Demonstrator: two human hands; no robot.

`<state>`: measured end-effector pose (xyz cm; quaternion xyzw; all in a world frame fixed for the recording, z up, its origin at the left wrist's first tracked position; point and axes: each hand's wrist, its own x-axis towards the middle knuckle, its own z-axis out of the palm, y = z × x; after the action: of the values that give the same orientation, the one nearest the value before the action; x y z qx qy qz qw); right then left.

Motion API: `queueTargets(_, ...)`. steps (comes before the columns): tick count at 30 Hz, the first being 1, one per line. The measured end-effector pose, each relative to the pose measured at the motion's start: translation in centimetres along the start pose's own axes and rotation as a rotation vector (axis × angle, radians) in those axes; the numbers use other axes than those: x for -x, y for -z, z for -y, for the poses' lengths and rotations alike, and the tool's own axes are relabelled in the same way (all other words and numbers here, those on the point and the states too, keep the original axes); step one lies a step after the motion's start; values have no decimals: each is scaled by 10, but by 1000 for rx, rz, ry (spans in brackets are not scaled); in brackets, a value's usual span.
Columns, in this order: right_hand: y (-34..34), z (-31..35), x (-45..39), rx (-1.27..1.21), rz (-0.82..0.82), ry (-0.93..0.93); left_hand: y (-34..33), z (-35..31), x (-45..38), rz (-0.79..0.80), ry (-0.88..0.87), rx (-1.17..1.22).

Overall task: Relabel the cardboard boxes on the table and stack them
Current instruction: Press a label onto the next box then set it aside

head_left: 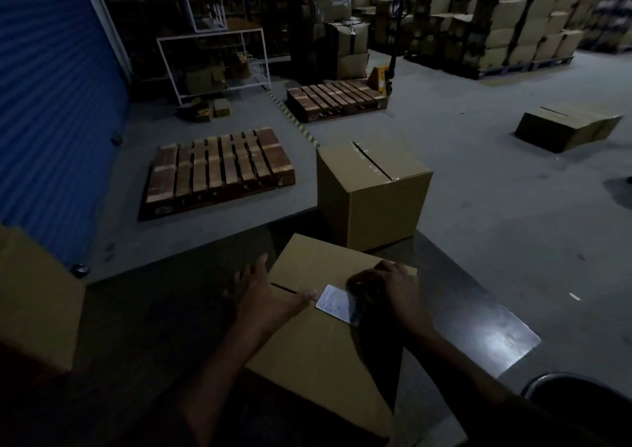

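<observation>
Head view shows, at far left on the dark table (143,310), part of a tan cardboard box (34,296). Next, the left hand (263,296) lies flat with fingers spread on the top of the nearer brown cardboard box (318,351), its thumb stretched toward the white printed label (337,303) stuck near the box's flap seam. On the label's right edge the right hand (393,293) presses down with fingers curled; whether it grips anything I cannot tell. Behind, at the table's far edge, stands a taped, taller brown cardboard box (372,190).
</observation>
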<state>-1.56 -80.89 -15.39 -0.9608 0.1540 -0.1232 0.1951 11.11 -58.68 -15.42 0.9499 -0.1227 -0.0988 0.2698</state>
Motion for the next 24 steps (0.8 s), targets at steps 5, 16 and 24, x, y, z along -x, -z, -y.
queueTargets(5, -11, 18, 5, -33, -8, -34, -20, -10, 8, 10, -73, -35)
queueTargets(16, -14, 25, 1, 6, 48, -16, -26, -3, 9, -92, -118, 6)
queueTargets(24, -12, 29, -2, -29, 73, -5, -26, -4, 10, -98, -130, -12)
